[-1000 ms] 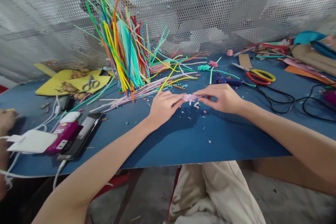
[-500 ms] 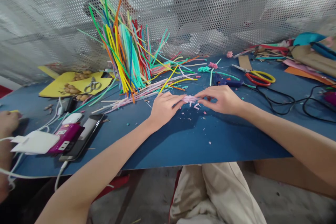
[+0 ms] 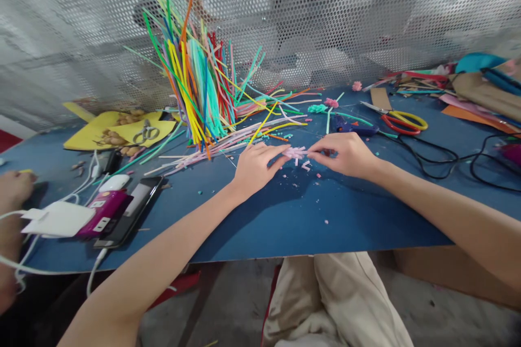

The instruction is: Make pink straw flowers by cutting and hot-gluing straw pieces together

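Observation:
Between my hands, just above the blue table, is a small lilac flower-like piece (image 3: 296,152) of short pipe cleaner bits. My left hand (image 3: 258,167) pinches its left end between thumb and fingertips. At its right end, my right hand (image 3: 340,153) has thumb and forefinger closed on the tip of the same piece. Below lie loose lilac pipe cleaner scraps (image 3: 306,165). Beyond my right hand rest a dark blue glue gun (image 3: 354,126), a teal fluffy piece (image 3: 317,109) and a pink one (image 3: 331,103).
Upright pipe cleaners (image 3: 195,92) stand against a perforated metal screen (image 3: 317,16). Scissors (image 3: 402,121) and a black cable (image 3: 435,160) are at right. A phone (image 3: 134,217), purple power adapter (image 3: 103,211) and white cords lie left, near another person's hand (image 3: 16,187).
My right hand has shifted slightly rightward, and more of the lilac piece shows between my hands. My left hand keeps its pinch. The whole view has moved a little.

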The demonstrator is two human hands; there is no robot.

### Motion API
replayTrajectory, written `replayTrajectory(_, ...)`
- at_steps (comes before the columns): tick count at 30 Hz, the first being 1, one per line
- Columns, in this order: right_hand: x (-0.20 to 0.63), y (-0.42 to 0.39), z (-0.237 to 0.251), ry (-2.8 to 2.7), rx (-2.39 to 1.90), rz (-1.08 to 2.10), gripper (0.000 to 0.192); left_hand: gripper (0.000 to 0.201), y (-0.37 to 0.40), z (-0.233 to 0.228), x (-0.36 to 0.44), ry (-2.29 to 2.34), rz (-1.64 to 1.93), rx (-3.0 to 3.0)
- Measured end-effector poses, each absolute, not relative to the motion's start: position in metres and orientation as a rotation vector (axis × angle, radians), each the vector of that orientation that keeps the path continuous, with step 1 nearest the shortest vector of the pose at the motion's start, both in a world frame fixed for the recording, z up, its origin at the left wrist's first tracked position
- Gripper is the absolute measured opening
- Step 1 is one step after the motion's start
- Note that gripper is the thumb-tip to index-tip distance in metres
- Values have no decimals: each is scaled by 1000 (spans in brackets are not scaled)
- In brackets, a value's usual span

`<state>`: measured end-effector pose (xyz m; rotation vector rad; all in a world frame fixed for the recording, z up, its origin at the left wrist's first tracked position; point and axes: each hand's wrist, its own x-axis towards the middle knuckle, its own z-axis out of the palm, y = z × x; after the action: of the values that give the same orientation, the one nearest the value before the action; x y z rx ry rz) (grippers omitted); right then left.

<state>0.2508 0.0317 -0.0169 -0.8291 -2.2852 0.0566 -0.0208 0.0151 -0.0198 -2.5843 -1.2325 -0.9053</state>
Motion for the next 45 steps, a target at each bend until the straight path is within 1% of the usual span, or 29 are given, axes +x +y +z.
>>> replayTrajectory(4,248,29,-17,-2287,-812,58,29,40,12,-17,-18,-1179,-916,-2654)
replayTrajectory(11,241,24,-19,-2286,-762,96,26,34,12,-18,-18,-1107,-884,-2685)
replayTrajectory(21,240,24,-22,-2280,-722,85,23,29,10,-16,-14,-1120,-923,-2664)
replayTrajectory(29,240,24,-21,-2280,-712,101,23,29,10,-16,-15,-1069,-946,-2627)
replayTrajectory(35,241,24,-20,-2301,-703,129,23,24,8,-15,-14,-1044,-938,-2637)
replayTrajectory(38,242,25,-21,-2315,-724,139,24,26,9,-15,-15,-1081,-922,-2649)
replayTrajectory(42,245,29,-23,-2332,-774,130,24,35,15,-17,-21,-1106,-924,-2724)
replayTrajectory(45,247,35,-25,-2349,-832,138,23,27,22,-17,-29,-1096,-936,-2790)
